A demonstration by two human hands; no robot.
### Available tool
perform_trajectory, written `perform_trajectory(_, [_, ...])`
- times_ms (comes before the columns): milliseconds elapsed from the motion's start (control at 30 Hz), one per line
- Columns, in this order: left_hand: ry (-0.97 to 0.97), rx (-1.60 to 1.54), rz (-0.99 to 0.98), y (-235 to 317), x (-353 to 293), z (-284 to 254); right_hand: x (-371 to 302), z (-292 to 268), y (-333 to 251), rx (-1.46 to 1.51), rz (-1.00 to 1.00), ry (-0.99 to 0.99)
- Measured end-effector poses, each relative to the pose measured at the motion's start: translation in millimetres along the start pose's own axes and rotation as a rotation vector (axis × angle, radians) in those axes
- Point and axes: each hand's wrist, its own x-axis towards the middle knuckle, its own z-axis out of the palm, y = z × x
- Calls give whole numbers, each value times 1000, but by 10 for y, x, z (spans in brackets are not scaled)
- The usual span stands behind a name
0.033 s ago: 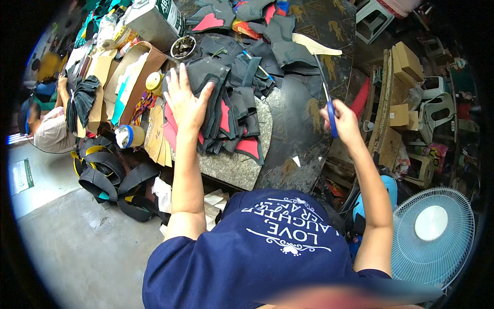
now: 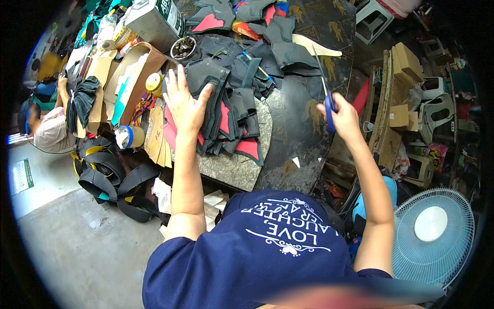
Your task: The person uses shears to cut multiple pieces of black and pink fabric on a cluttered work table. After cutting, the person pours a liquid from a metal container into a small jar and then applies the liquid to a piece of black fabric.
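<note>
My left hand [image 2: 184, 105], fingers spread, lies on a stack of dark grey fabric pieces [image 2: 223, 98] with some pink-red faces showing. The stack rests partly on a grey speckled board [image 2: 221, 167]. My right hand [image 2: 343, 119] is closed round the blue handles of a pair of scissors [image 2: 330, 105]. Their blades point away from me above the dark tabletop, near a cream-coloured cut piece [image 2: 319, 47]. A blue-and-white pen [image 2: 259, 67] lies among the dark pieces beyond the stack.
A metal can [image 2: 153, 21] and a tub of small dark bits [image 2: 183, 47] stand at the back left. Jars [image 2: 135, 137] and cardboard line the left side. Black straps [image 2: 121, 180] hang at the lower left. A fan [image 2: 431, 224] stands at right. Another person [image 2: 51, 126] sits far left.
My right hand and the scissors have shifted slightly away from me and to the left. My left hand stays on the stack.
</note>
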Motion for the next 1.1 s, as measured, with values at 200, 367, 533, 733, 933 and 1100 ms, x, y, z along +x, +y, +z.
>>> perform_trajectory(200, [48,-65,26,37,-83,-61,876,282,-343,-592,-492,264])
perform_trajectory(367, [45,-76,36,112,-156,-67,1374,705,-458,-706,-428,194])
perform_trajectory(533, [107,-252,56,157,-113,-240,1514,823,-333,-713,-303,141])
perform_trajectory(733, [389,-390,346,490,-153,-524,1644,161,-489,-560,-344,392])
perform_trajectory(933, [-42,-665,472,1143,-298,-225,1151,-168,-973,-416,-455,486])
perform_trajectory(1100, [-552,-1109,-106,1324,-361,197,535,48,-1043,-120,-490,301])
